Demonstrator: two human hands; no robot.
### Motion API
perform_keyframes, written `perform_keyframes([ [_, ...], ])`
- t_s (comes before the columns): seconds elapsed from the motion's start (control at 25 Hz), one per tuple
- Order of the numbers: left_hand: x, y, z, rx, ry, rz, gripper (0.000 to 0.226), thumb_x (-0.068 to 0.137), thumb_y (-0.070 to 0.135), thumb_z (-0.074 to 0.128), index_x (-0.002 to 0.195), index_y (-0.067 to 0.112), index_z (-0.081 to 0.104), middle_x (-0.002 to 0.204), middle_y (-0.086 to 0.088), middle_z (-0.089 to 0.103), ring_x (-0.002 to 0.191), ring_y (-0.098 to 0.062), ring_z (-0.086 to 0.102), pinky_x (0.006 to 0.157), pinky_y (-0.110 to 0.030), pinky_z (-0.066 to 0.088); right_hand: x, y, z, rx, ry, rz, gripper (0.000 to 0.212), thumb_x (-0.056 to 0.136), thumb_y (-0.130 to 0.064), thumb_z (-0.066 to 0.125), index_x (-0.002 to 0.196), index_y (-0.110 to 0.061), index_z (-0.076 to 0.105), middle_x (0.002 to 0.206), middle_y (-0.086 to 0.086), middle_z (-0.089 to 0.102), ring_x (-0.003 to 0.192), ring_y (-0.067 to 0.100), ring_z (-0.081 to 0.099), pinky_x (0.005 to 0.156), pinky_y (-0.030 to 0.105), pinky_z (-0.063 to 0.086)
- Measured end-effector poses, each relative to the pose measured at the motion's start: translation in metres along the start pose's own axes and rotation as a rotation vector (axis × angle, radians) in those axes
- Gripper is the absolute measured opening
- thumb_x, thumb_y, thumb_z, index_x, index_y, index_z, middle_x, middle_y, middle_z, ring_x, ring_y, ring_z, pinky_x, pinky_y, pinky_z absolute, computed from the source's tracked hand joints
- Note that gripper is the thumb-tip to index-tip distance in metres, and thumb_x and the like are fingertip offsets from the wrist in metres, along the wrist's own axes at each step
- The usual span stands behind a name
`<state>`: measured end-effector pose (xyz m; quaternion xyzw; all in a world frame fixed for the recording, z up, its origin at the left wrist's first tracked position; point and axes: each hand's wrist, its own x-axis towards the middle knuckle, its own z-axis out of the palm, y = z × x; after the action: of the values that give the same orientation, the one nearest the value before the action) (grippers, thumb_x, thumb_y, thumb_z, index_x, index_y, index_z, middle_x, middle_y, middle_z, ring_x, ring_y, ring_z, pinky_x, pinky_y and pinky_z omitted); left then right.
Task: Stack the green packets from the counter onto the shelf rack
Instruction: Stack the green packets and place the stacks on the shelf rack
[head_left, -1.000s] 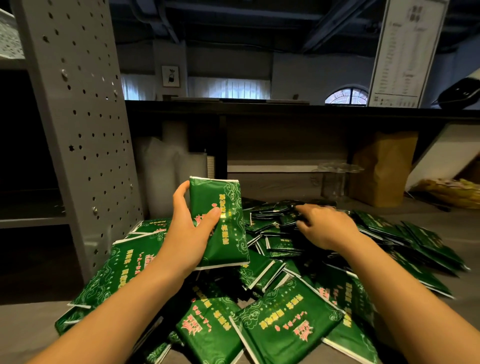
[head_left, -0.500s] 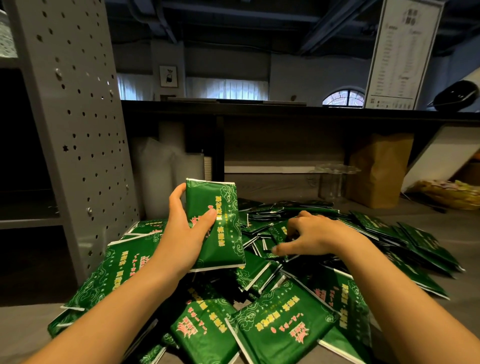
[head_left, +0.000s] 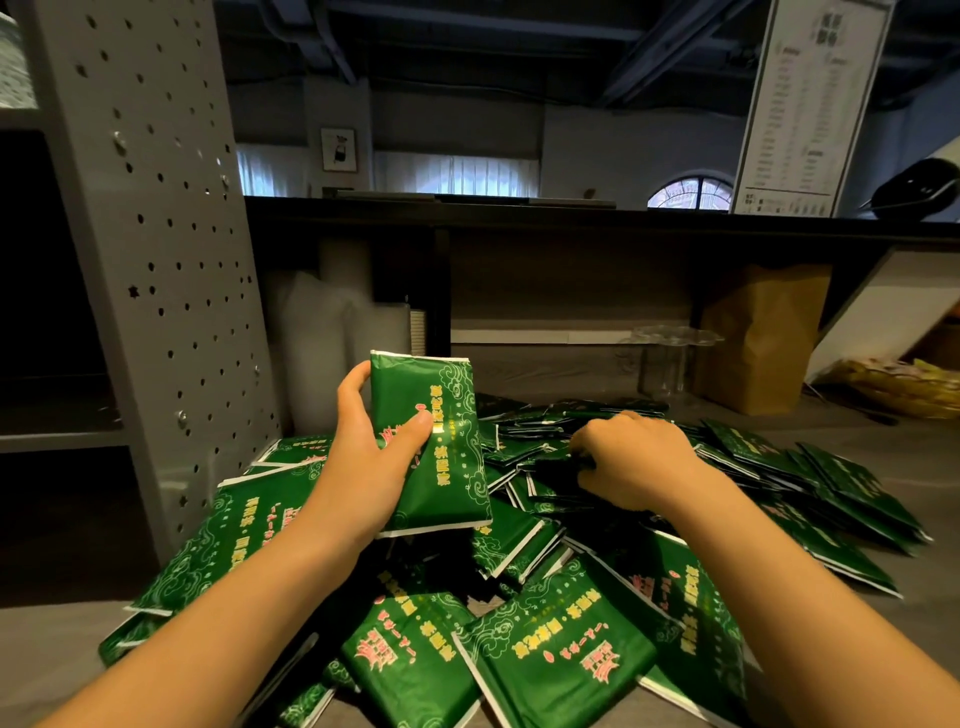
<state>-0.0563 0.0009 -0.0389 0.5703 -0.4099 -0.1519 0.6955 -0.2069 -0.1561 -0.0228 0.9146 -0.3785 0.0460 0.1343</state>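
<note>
A green packet (head_left: 434, 441) is held upright in the left hand (head_left: 371, 457), thumb across its front. The right hand (head_left: 631, 457) is curled knuckles-up on the pile of packets (head_left: 550, 654); whether anything is gripped cannot be told. The shelf rack (head_left: 156, 249) stands left of the left hand.

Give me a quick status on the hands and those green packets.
Left hand gripping one green packet upright. Right hand closed on packets in the pile on the counter. Shelf rack at left; nothing blocking it.
</note>
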Motion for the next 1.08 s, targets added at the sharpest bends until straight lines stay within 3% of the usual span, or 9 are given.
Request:
perform_keyframes([
  [0.2,0.003,-0.002,-0.003,-0.022,0.017,-0.025,0.056,0.093,0.02,0.054,0.138,0.033,0.024,0.115,0.008,0.056,0.104,-0.02,0.061,0.082,-0.038,0.053,0.0,0.005,-0.007,0.22,0.246,0.021,0.027,0.098,-0.024,0.042,0.118,-0.025,0.06,0.112,0.007,0.064,0.099,0.032,0.059,0.071,0.035,0.044],
  [0.32,0.004,-0.002,-0.003,-0.032,0.043,-0.047,0.056,0.093,0.019,0.054,0.14,0.029,0.024,0.115,0.004,0.057,0.1,-0.018,0.063,0.074,-0.032,0.053,0.002,0.003,-0.01,0.621,0.424,-0.035,0.024,0.098,-0.022,0.046,0.117,-0.022,0.061,0.108,-0.002,0.066,0.099,0.02,0.06,0.078,0.034,0.049],
  [0.4,0.004,-0.002,-0.004,-0.049,0.074,-0.066,0.057,0.093,0.02,0.054,0.141,0.029,0.023,0.114,0.002,0.058,0.099,-0.018,0.063,0.071,-0.03,0.053,0.0,-0.002,-0.015,0.944,0.496,-0.115,0.026,0.097,-0.016,0.048,0.12,-0.02,0.059,0.11,-0.007,0.064,0.102,0.008,0.059,0.085,0.026,0.049],
  [0.52,0.004,-0.002,-0.004,-0.072,0.106,-0.098,0.055,0.094,0.022,0.054,0.139,0.029,0.024,0.114,0.001,0.059,0.094,-0.016,0.064,0.069,-0.028,0.051,-0.007,-0.017,-0.019,1.446,0.448,-0.191,0.034,0.098,-0.008,0.046,0.128,-0.023,0.051,0.108,-0.002,0.067,0.094,0.01,0.067,0.075,0.026,0.057],
  [0.6,0.003,-0.001,-0.003,-0.097,0.122,-0.128,0.053,0.094,0.023,0.054,0.138,0.028,0.025,0.11,0.002,0.061,0.088,-0.013,0.063,0.066,-0.028,0.05,-0.009,-0.027,-0.019,1.621,0.397,-0.203,0.036,0.098,-0.004,0.043,0.127,-0.025,0.051,0.105,-0.003,0.069,0.09,0.009,0.069,0.07,0.022,0.056],
  [0.72,0.002,0.001,-0.002,-0.129,0.137,-0.179,0.045,0.093,0.024,0.054,0.129,0.03,0.028,0.104,0.003,0.062,0.083,-0.013,0.062,0.061,-0.026,0.047,-0.01,-0.042,-0.016,1.727,0.348,-0.208,0.038,0.098,0.0,0.04,0.115,-0.03,0.055,0.104,-0.016,0.066,0.093,0.001,0.066,0.072,0.017,0.053],
  [0.8,0.002,0.002,-0.002,-0.15,0.147,-0.2,0.046,0.092,0.024,0.056,0.128,0.029,0.028,0.103,0.003,0.061,0.084,-0.015,0.063,0.061,-0.028,0.047,-0.009,-0.051,-0.012,1.756,0.318,-0.202,0.042,0.097,0.002,0.037,0.119,-0.029,0.055,0.108,-0.017,0.066,0.098,0.004,0.065,0.078,0.022,0.054],
  [0.96,0.0,0.004,-0.002,-0.149,0.137,-0.218,0.06,0.09,0.026,0.059,0.139,0.028,0.023,0.112,-0.002,0.062,0.096,-0.023,0.063,0.07,-0.032,0.049,-0.01,-0.061,-0.007,1.764,0.369,-0.177,0.048,0.096,0.005,0.035,0.122,-0.031,0.053,0.112,-0.013,0.066,0.099,0.006,0.066,0.078,0.022,0.054],
  [1.08,-0.002,0.003,0.002,-0.185,0.131,-0.201,0.054,0.092,0.03,0.055,0.136,0.031,0.023,0.111,-0.002,0.062,0.097,-0.023,0.063,0.077,-0.037,0.052,-0.013,-0.068,-0.005,1.708,0.363,-0.225,0.05,0.096,0.005,0.035,0.114,-0.038,0.053,0.104,-0.02,0.066,0.097,0.0,0.065,0.075,0.018,0.054],
])
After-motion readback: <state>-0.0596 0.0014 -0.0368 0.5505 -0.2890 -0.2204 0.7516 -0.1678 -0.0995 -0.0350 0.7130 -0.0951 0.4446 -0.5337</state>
